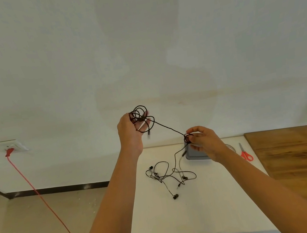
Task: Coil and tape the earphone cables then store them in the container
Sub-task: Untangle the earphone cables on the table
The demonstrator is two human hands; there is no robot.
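My left hand (131,132) is raised above the table and holds several loops of a black earphone cable (141,118) wound around its fingers. A taut strand runs down and right to my right hand (203,140), which pinches a small loop of the same cable. Its loose end hangs below that hand. A second tangled pair of earphones (168,176) lies on the white table (165,216). The grey container (195,155) stands behind my right hand and is partly hidden by it.
Red-handled scissors (245,153) lie right of the container. A wooden board (306,162) covers the table's right side. A red cord (45,203) runs from a wall socket (10,146) down across the floor at left.
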